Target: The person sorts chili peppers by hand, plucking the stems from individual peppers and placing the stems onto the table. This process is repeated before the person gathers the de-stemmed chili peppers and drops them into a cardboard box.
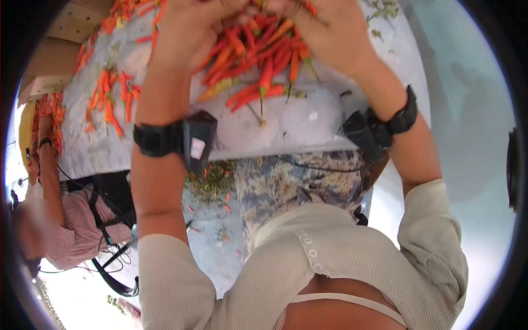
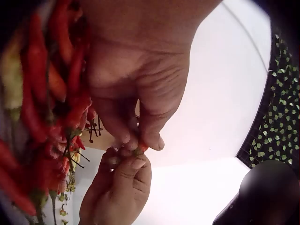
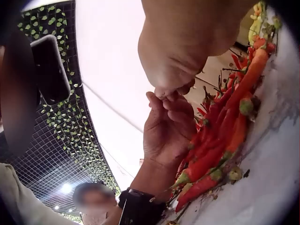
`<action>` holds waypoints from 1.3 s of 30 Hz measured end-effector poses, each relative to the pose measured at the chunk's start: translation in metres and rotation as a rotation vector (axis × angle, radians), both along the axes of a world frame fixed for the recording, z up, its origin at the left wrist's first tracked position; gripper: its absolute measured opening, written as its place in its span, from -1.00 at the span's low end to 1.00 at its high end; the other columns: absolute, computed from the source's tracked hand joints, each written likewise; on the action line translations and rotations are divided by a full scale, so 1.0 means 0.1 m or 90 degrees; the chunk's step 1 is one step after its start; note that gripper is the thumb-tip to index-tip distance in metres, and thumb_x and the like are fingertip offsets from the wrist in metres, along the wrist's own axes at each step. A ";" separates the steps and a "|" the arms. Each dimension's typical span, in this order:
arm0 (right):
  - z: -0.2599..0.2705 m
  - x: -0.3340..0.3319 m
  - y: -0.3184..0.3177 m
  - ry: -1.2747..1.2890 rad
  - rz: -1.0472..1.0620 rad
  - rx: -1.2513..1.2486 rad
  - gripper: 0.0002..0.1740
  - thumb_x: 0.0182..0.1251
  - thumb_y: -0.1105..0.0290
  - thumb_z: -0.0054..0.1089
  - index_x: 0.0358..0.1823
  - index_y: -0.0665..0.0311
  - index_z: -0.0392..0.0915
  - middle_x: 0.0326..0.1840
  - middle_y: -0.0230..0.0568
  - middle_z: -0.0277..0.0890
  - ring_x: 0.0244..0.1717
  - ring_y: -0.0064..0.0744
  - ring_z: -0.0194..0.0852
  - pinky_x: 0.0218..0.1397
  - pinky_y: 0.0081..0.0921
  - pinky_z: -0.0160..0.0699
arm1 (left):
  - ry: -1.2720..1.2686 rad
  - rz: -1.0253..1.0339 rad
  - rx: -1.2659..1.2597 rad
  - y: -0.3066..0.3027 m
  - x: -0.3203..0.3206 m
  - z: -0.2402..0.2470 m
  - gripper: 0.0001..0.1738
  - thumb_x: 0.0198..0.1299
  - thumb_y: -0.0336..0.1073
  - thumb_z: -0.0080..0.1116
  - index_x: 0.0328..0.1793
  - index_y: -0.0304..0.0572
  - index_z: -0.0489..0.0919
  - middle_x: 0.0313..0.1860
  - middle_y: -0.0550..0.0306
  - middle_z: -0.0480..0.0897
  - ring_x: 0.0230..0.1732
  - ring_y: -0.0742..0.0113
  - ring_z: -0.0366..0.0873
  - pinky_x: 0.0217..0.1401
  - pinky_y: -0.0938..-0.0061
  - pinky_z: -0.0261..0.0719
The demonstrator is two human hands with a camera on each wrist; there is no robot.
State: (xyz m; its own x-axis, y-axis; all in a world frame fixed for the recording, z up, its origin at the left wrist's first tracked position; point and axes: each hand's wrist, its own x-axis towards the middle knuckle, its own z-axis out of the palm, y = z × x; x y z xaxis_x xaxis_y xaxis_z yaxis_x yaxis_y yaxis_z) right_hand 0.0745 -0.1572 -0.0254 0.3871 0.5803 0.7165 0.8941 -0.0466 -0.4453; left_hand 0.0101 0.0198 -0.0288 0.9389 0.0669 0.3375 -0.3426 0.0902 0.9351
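Note:
At the top of the head view, my left hand (image 1: 192, 33) and right hand (image 1: 338, 41) meet over a heap of red and orange chili peppers (image 1: 267, 71). In the left wrist view, my left thumb and fingers pinch a small red chili pepper (image 2: 144, 146), mostly hidden by the fingertips. The thumb and fingers of my right hand (image 2: 119, 187) pinch its green stem end, right against the left fingertips. Both hands are also close together in the right wrist view, where the left hand (image 3: 166, 129) is beside the heap and the fingers hide the pepper.
The white table (image 1: 291, 137) carries more loose chilies (image 1: 107, 99) on the left and picked-off green stems (image 1: 385, 8) at the far right. Stems and leaves (image 1: 212, 184) heap below the table edge. Another person (image 1: 77, 225) sits at the left. Both wrists wear black straps.

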 end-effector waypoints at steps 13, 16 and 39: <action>-0.09 0.07 0.05 -0.063 0.023 0.101 -0.84 0.24 0.41 0.22 -0.26 0.37 0.56 -0.43 -0.24 0.55 -0.39 -0.44 0.50 -0.27 -0.54 0.44 | 0.000 -0.019 -0.147 0.13 -0.04 0.24 -0.80 0.33 -0.22 0.02 -0.24 -0.18 0.53 -0.37 0.25 0.57 -0.48 0.54 0.49 -0.55 0.75 0.45; 0.04 -0.07 -0.05 0.056 -0.071 -0.001 -0.86 0.25 0.45 0.19 -0.22 0.37 0.55 -0.40 -0.26 0.57 -0.38 -0.48 0.50 -0.28 -0.55 0.44 | 0.071 -0.016 -0.302 0.18 -0.05 0.21 -0.81 0.31 -0.23 0.05 -0.31 -0.16 0.51 -0.41 0.26 0.54 -0.57 0.58 0.40 -0.66 0.75 0.29; 0.17 0.22 -0.09 0.210 -0.183 0.072 -0.80 0.11 0.34 0.28 -0.25 0.23 0.60 -0.23 -0.12 0.55 -0.14 -0.16 0.50 0.02 -0.33 0.43 | 0.078 0.084 -0.348 0.16 -0.07 0.37 -0.78 0.33 -0.23 0.02 -0.33 -0.18 0.50 -0.68 0.34 0.30 -0.72 0.63 0.12 -0.71 0.70 0.04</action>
